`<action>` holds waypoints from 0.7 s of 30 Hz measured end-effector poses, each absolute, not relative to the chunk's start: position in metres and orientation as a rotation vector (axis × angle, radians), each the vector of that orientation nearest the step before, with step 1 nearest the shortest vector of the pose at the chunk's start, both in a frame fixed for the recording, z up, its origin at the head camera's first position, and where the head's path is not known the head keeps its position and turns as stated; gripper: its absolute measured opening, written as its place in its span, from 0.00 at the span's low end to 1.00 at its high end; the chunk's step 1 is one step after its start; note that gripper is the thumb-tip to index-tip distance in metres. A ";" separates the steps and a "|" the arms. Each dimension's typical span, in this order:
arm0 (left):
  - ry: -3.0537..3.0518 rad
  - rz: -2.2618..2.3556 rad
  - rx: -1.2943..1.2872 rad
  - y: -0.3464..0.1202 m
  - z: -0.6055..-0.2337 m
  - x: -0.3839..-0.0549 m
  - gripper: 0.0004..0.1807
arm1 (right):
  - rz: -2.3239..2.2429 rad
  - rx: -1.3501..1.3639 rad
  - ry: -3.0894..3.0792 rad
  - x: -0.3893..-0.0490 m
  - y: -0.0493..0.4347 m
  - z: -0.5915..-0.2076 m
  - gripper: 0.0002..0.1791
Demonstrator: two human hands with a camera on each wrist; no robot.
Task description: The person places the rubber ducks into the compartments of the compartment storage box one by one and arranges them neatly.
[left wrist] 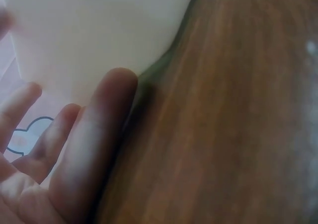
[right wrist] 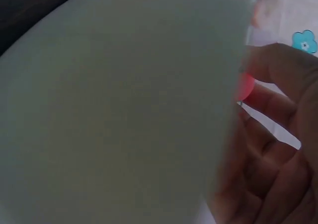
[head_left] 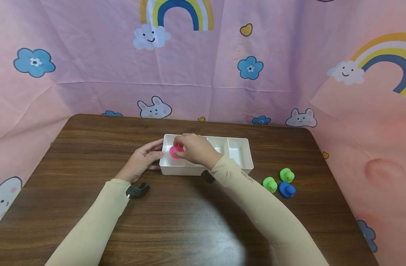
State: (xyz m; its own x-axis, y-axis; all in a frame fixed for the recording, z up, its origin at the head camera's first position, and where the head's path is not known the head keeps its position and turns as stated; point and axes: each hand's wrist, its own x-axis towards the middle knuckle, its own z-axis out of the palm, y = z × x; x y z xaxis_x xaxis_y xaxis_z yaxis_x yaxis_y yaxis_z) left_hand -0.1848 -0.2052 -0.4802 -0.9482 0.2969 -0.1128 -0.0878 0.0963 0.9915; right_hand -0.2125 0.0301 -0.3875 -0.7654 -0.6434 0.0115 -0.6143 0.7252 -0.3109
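Left hand (head_left: 141, 160): at the tray's left end, thumb and fingers resting against the outside of the end wall; digits spread, not curled round it. In the left wrist view the fingertips meet the pale plastic.
Right hand (head_left: 199, 149): reaching across the tray from the near side; thumb and fingers clamped on the pink piece. The right wrist view shows pink between the digits.
Pink piece (head_left: 176, 152): at the leftmost compartment, within the tray outline; mostly covered by the digits, full shape not readable. Contact with the compartment floor: cannot tell.
White tray (head_left: 176, 170): long side running left to right; 2 dividers visible toward the right, remainder hidden by the right hand.
Ducks: 3 in a cluster right of the tray, beyond the right sleeve (head_left: 256, 203). 1 green duck (head_left: 269, 185) beside the sleeve, 1 green duck (head_left: 286, 175) farther back, 1 blue duck (head_left: 287, 189) nearest the near edge.
Surface (head_left: 150, 229): dark brown wood grain, glare near the front.
Backdrop (head_left: 106, 66): pink-lilac cloth with rainbows, flowers, rabbits.
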 end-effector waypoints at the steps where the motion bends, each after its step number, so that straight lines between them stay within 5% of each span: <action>1: 2.092 1.930 0.206 -0.205 -0.481 -0.185 0.35 | -0.440 -1.025 2.827 -0.213 0.029 -0.390 0.11; 21: 2.112 1.922 0.227 -0.205 -0.483 -0.185 0.34 | -0.317 -0.999 2.856 -0.221 0.015 -0.405 0.10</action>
